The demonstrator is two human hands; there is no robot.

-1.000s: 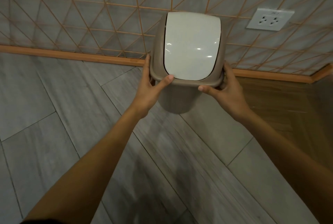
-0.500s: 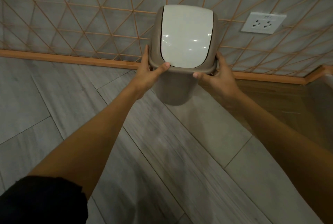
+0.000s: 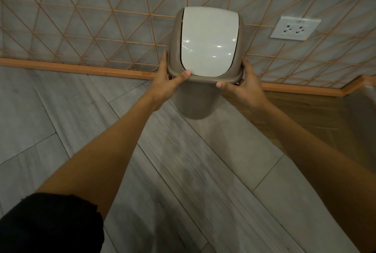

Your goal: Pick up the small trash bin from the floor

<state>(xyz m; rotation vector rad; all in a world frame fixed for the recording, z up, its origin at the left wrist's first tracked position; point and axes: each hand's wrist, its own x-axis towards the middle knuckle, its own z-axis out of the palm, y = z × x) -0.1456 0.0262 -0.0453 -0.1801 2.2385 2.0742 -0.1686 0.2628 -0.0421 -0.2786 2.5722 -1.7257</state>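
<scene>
The small trash bin [image 3: 207, 43] is taupe plastic with a glossy white swing lid. It hangs in the air in front of the wall, its tapered body pointing down at the floor. My left hand [image 3: 165, 83] grips the rim's left side, thumb on top near the lid. My right hand [image 3: 244, 85] grips the rim's right side, thumb along the front edge. Both arms reach forward from the bottom of the frame.
A grey wall with an orange triangle-pattern grid and an orange baseboard [image 3: 71, 68] runs behind the bin. A white power socket [image 3: 295, 28] sits on the wall to the right. Grey plank floor [image 3: 183, 171] lies below; a wooden panel [image 3: 317, 118] is at right.
The bin has moved slightly farther from me, toward the wall, still held by both hands. My black sleeve has come into view at the lower left.
</scene>
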